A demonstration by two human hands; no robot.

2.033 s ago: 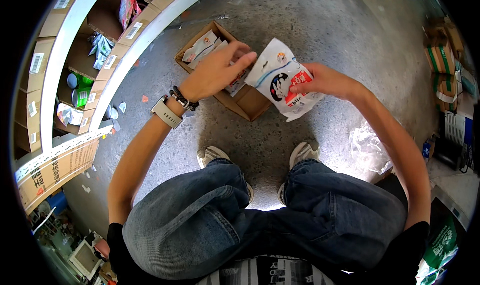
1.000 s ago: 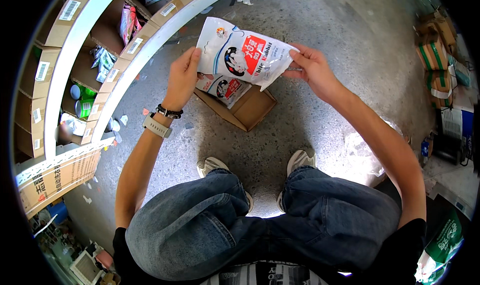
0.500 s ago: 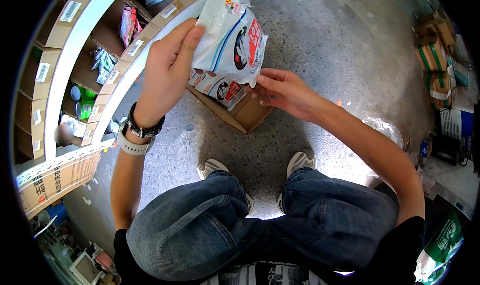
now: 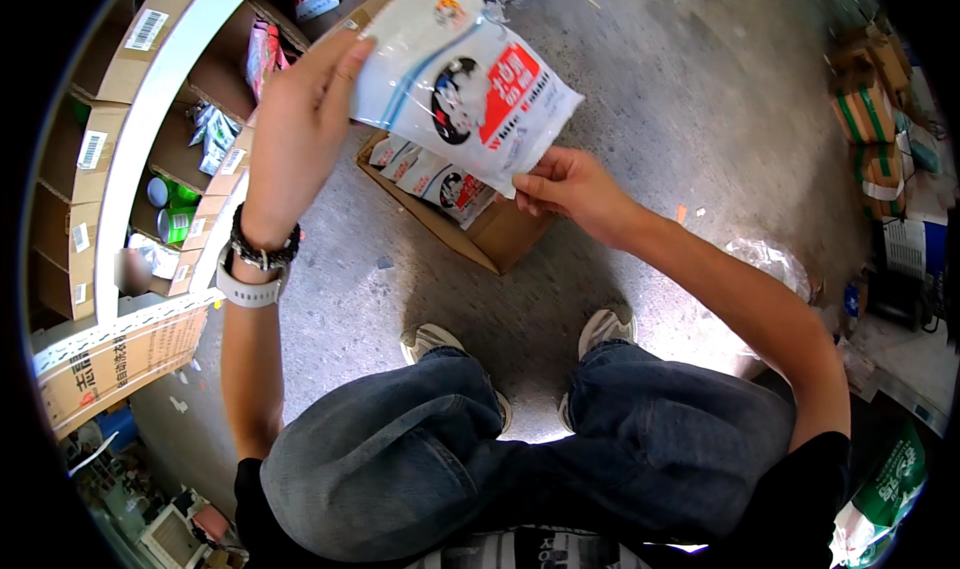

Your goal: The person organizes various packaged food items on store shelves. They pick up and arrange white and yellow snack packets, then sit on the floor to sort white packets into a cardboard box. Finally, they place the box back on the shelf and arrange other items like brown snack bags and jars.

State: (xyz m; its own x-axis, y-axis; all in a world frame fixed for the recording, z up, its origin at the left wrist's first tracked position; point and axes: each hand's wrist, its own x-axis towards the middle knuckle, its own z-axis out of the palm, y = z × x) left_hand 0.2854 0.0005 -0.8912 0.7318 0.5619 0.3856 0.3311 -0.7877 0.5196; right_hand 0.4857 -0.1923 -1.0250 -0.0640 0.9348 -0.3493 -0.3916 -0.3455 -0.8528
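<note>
Stretched between my two hands is a white plastic candy bag (image 4: 470, 89) with a blue stripe, a red patch and a dark oval rabbit picture. My left hand (image 4: 300, 129), wearing a beaded bracelet and a pale watch at the wrist, grips its upper left edge. The thumb and fingers of my right hand (image 4: 575, 194) pinch its lower corner. Below, on the floor, stands an open cardboard box (image 4: 500, 239), partly hidden by the held bag. Several similar candy bags (image 4: 450, 189) lie in a row inside it, towards its left side.
Curved shelving on the left carries cardboard bins (image 4: 215, 74) with packets and green cans (image 4: 178, 209). A large carton (image 4: 130, 364) sits beneath it. At right are stacked cartons with green bands (image 4: 865, 114) and crumpled clear plastic (image 4: 770, 264). Grey floor (image 4: 660, 79) surrounds the box.
The candy bag has been turned and spread flatter, its printed front now facing up more. My left hand has shifted left, and my right hand slightly right. More bags in the box show.
</note>
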